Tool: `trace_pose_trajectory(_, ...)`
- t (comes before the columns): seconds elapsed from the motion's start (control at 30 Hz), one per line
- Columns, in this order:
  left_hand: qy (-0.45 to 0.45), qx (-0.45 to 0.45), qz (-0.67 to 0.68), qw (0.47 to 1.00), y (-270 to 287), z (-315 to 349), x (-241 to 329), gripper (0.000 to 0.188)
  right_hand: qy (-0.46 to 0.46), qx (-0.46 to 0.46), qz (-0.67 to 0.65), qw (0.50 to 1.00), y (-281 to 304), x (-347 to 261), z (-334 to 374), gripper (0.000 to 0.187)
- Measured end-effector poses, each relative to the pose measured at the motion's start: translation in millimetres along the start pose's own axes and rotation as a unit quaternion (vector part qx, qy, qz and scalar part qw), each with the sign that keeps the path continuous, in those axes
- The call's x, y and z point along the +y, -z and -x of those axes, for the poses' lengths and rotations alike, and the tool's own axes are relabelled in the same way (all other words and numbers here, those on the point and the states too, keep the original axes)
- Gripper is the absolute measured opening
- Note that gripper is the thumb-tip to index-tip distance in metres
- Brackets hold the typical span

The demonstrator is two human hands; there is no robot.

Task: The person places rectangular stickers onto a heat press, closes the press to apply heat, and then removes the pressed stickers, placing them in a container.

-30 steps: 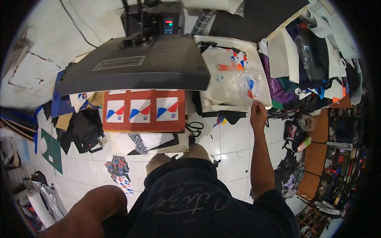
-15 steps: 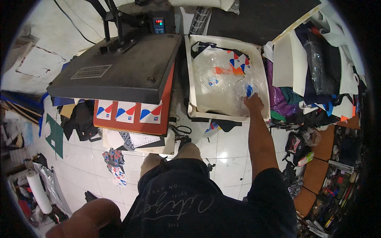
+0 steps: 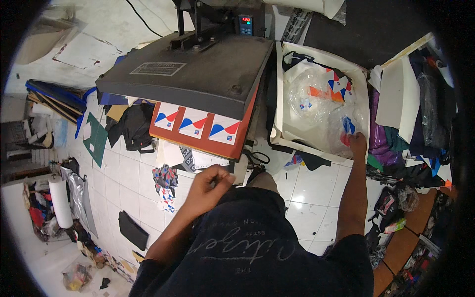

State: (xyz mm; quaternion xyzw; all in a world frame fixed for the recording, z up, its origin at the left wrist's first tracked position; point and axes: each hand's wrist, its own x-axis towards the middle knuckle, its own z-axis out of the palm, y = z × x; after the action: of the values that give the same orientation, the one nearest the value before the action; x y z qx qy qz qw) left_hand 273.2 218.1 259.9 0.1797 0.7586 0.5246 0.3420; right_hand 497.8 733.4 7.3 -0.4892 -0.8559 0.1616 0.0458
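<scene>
The clear plastic bag (image 3: 338,123), with a blue and red print showing in it, lies in the near right part of the white tray (image 3: 297,131), on the right of the scene. The right hand (image 3: 357,142) is at this bag with the fingers bent down on its near edge, but whether they grip the plastic I cannot tell. The left hand (image 3: 213,182) is in front of the body, fingers loosely curled with a small gap to the thumb, and I see nothing held in it. In my judgement the work is partly done: the white printed pieces (image 3: 193,122) are laid in order on the red-brown pad (image 3: 246,131), while the dark press plate (image 3: 193,74) stands raised above them. The bag is not yet out of the tray; whether the pieces are already pressed, I cannot say. As for counting, I find three pieces in the near row, and the plate hides the far part of the pad. There are one plate, one pad, one tray, one pair of scissors (image 3: 258,158) and one white roll (image 3: 60,203) at left; the scraps (image 3: 166,180) on the floor overlap too much for a count.
</scene>
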Motion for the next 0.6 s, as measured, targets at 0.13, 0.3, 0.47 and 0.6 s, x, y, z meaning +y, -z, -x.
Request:
trace_pose_trajectory(0.13,0.103,-0.053,0.032,0.993,-11.4,-6.6,-23.9,0.016,0.019,0.032,-0.028,0.999,10.4,10.5,-5.3,0.028)
trace_pose_trajectory(0.3,0.112,-0.086,0.052,0.989,-12.4,-16.6,-47.1,0.024,0.020,0.184,-0.185,0.965,52.4,9.6,9.7,0.031)
trace_pose_trajectory(0.47,0.132,-0.075,0.158,0.976,3.3,-24.0,-60.0,0.030,-0.035,0.048,-0.438,0.897,117.9,-136.2,87.9,0.024)
trace_pose_trajectory(0.6,0.039,-0.087,0.175,0.980,-3.0,-45.9,-68.1,0.047,0.046,-0.183,-0.504,0.843,118.9,-234.1,160.1,0.018)
